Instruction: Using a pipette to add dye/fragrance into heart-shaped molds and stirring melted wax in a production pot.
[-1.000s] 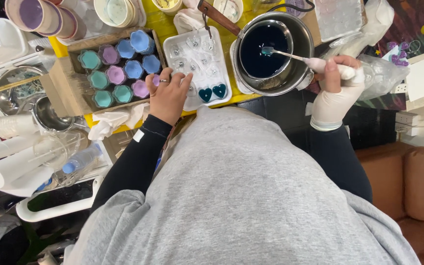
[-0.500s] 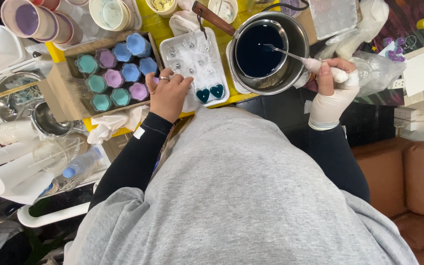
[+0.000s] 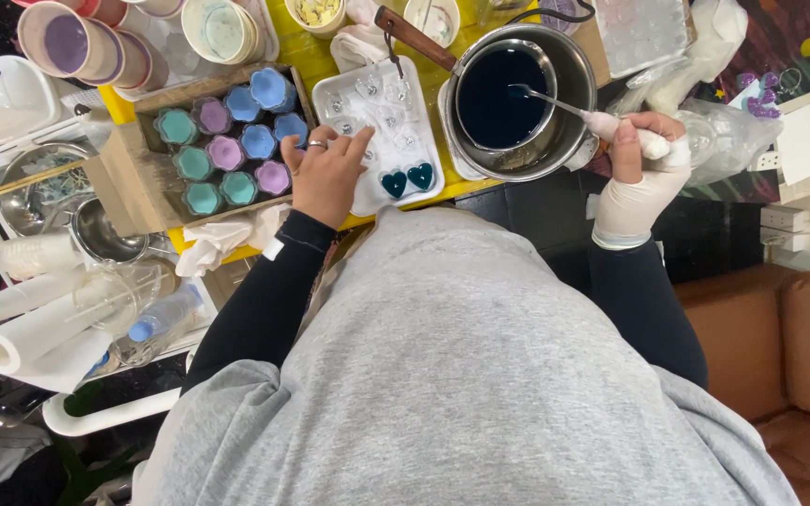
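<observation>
The gloved right hand [image 3: 637, 173] grips a white-handled metal spoon [image 3: 581, 114] dipped into the dark blue liquid of the steel saucepan with wooden handle [image 3: 517, 94], while just left of that saucepan the bare, ringed left hand [image 3: 325, 173] rests loosely open on the white plastic mould tray [image 3: 382, 122], holding two dark teal hearts [image 3: 407, 178].

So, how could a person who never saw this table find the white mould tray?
Start at the big steel pot of dark blue liquid. The white mould tray lies just beside it, under the left hand. Unlike the cardboard box of pastel cups, it holds two dark blue hearts.
</observation>
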